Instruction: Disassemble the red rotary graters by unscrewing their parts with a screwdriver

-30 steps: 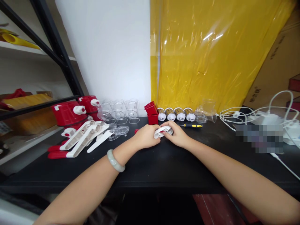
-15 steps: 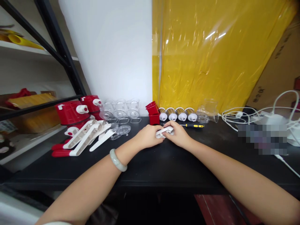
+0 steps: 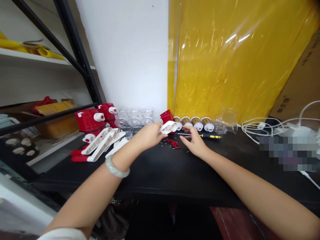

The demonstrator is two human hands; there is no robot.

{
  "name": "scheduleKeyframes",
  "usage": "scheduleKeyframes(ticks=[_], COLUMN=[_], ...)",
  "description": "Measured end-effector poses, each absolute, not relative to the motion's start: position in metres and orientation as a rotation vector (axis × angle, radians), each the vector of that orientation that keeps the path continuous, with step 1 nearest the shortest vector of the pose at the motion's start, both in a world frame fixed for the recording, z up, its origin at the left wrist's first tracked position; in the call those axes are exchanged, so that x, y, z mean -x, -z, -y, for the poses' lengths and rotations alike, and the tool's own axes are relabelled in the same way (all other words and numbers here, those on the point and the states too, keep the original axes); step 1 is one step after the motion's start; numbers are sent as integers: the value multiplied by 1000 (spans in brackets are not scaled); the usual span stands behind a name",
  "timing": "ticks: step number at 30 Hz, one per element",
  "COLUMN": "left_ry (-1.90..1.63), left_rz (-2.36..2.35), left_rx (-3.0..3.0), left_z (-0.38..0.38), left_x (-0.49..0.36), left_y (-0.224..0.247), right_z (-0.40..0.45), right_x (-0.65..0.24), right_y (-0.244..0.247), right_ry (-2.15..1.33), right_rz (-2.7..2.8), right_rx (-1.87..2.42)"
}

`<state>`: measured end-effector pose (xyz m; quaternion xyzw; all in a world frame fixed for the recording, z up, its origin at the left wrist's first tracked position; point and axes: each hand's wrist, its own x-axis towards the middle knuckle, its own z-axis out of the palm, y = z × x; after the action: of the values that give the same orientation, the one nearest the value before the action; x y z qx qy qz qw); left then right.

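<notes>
My left hand [image 3: 149, 136] grips a small white plastic part [image 3: 169, 127], hollow with inner ribs, raised above the black table. To the right, my right hand [image 3: 194, 141] is apart from it, fingers spread and holding nothing. Between and below the hands lie a small red plastic piece [image 3: 174, 144] and several tiny screws or pins [image 3: 163, 143]. A screwdriver with a black and yellow handle [image 3: 211, 136] lies just beyond my right hand. Behind the white part stand red square hoppers [image 3: 166, 116] and several grater drums with white ends [image 3: 198, 124].
At left are red machine bodies [image 3: 90, 120], white handles with red grips [image 3: 101, 148] and clear plastic cups [image 3: 135, 116]. Clear parts [image 3: 226, 120] and tangled white cables [image 3: 255, 128] lie at right. A black metal shelf frame [image 3: 75, 50] rises on the left, beside the black table [image 3: 160, 176].
My right hand has let go of the white part and opened, moving slightly right. My left hand keeps the part and has lifted it up and left. The red piece and screws now show.
</notes>
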<state>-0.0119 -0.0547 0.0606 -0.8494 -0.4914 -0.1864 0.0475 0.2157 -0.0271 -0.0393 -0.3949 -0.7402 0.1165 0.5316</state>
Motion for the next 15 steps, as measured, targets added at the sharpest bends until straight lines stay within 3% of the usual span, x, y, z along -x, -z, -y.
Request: scheduleKeyframes(ticks=[6, 10, 15], left_ry=[387, 215, 194], left_rz=[1906, 2084, 2153], left_rx=[2000, 1809, 1813], left_z=[64, 62, 56], left_x=[124, 189, 213], left_y=[-89, -84, -68], right_z=[28, 31, 31], right_x=[-212, -210, -211], right_y=[45, 45, 46], right_ry=[-334, -338, -327], right_rz=[1876, 1909, 1929], right_rx=[928, 933, 931])
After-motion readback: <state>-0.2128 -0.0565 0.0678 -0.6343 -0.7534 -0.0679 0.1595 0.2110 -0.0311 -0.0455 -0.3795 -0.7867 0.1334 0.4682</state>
